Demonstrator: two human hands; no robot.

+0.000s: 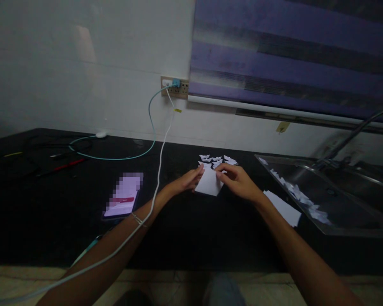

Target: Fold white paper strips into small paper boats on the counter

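Between my two hands, above the black counter, is a white sheet of paper [209, 183]. My left hand [191, 178] grips its left edge, thumb on top and fingers beneath. At the upper right corner, my right hand [238, 180] pinches the sheet between thumb and curled fingers. Just beyond the sheet stand several small folded paper boats [217, 160], partly hidden by the paper and my fingers. A stack of white paper [282, 208] lies to the right, partly covered by my right forearm.
A steel sink [344, 208] with a tap is at the right, folded paper pieces [298, 195] along its rim. A lit phone [123, 195] lies left. A white cable [159, 170] hangs from the wall socket [175, 87] across my left arm. A red pen-like item [68, 165] lies far left.
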